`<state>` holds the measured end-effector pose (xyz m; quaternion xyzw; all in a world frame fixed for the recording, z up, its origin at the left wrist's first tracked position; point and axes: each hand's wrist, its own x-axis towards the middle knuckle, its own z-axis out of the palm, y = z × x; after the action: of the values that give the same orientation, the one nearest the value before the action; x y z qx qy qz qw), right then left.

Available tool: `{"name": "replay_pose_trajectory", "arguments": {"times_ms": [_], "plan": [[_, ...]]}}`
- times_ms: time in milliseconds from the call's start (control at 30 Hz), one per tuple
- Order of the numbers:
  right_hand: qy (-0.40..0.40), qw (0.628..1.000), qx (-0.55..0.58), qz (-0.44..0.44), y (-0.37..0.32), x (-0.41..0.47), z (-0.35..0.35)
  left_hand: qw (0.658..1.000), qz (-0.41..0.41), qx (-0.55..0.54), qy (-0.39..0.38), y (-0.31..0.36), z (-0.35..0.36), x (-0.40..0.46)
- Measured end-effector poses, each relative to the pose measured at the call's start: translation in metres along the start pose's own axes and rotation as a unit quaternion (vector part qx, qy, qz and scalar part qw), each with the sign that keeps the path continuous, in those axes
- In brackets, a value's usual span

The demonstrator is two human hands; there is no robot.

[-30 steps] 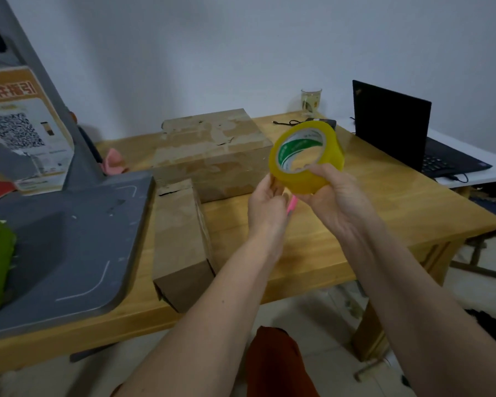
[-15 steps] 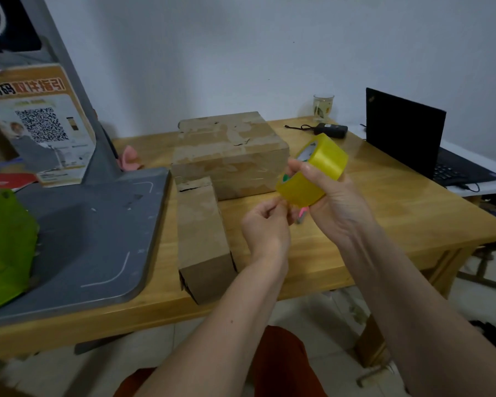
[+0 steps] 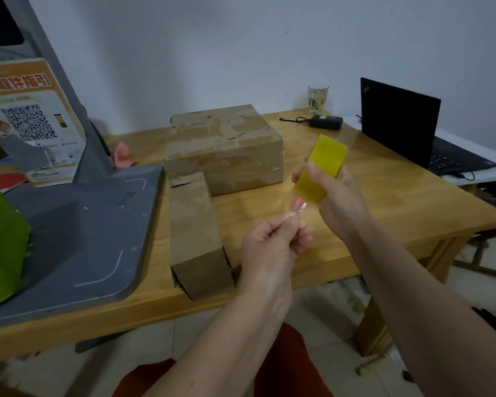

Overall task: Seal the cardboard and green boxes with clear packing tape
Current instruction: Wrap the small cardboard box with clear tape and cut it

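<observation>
My right hand [image 3: 334, 196] grips a yellowish roll of clear packing tape [image 3: 320, 167] edge-on above the table. My left hand [image 3: 272, 245] pinches the free tape end [image 3: 297, 209], a short clear strip with a pink tab, stretched down from the roll. A narrow cardboard box [image 3: 195, 233] lies lengthwise on the wooden table [image 3: 384, 196], left of my hands. A larger flat cardboard box [image 3: 224, 150] with old tape on it sits behind it. The green box [image 3: 0, 245] shows at the left edge, partly cut off.
A grey stand base [image 3: 78, 236] with a QR-code poster [image 3: 26, 124] covers the table's left. A black laptop [image 3: 401, 124], a black adapter with cable [image 3: 325, 121] and a glass cup [image 3: 317, 98] stand at the back right. A pink item [image 3: 122, 156] lies behind the base.
The roll turned from facing me to edge-on and dropped lower. My left hand moved down and away from the roll, drawing out a short strip of tape.
</observation>
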<state>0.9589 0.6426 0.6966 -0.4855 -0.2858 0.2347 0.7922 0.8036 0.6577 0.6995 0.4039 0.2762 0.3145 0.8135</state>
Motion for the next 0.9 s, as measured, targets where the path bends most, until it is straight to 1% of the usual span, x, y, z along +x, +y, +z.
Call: {"name": "replay_pose_trajectory", "arguments": {"times_ms": [133,167,233,300,367,400,467,533,600,633,667,733,800,900], "plan": [[0.043,0.994,0.072,0.063,-0.006,0.008,-0.003,0.999,-0.035,0.008,0.003,-0.001,0.001,0.003],[0.047,0.994,0.064,0.073,-0.007,0.008,-0.005,0.999,-0.044,0.013,0.012,0.000,0.002,0.005],[0.031,0.995,0.041,0.088,-0.006,0.008,-0.009,0.998,-0.058,0.011,0.037,0.000,0.002,0.012],[0.012,0.996,0.035,0.081,-0.006,0.008,-0.012,0.997,-0.063,0.017,0.043,-0.002,0.001,0.015],[0.005,0.999,-0.008,0.044,-0.004,0.010,-0.018,0.998,-0.054,0.028,0.034,-0.005,0.003,0.013],[0.017,0.999,-0.038,0.022,-0.003,0.010,-0.020,0.998,-0.047,0.032,0.030,-0.006,0.003,0.011],[0.066,0.995,-0.070,-0.003,0.000,0.014,-0.028,0.998,-0.047,0.037,0.027,-0.009,0.002,0.007],[0.084,0.996,-0.034,0.005,-0.002,0.020,-0.033,0.997,-0.060,0.045,0.032,-0.010,-0.003,0.008],[0.091,0.995,0.016,0.045,-0.005,0.027,-0.036,0.995,-0.077,0.054,0.042,-0.013,-0.008,0.013],[0.092,0.994,0.021,0.062,-0.004,0.030,-0.038,0.994,-0.085,0.056,0.048,-0.015,-0.011,0.014],[0.092,0.994,0.015,0.065,-0.003,0.033,-0.040,0.993,-0.092,0.057,0.054,-0.018,-0.011,0.015],[0.078,0.995,-0.033,0.050,0.001,0.036,-0.041,0.992,-0.095,0.056,0.061,-0.020,-0.010,0.016],[0.064,0.994,-0.082,0.030,0.005,0.038,-0.044,0.993,-0.087,0.055,0.063,-0.022,-0.007,0.019],[0.044,0.991,-0.125,0.009,0.011,0.040,-0.048,0.994,-0.073,0.054,0.063,-0.023,-0.001,0.024]]}}
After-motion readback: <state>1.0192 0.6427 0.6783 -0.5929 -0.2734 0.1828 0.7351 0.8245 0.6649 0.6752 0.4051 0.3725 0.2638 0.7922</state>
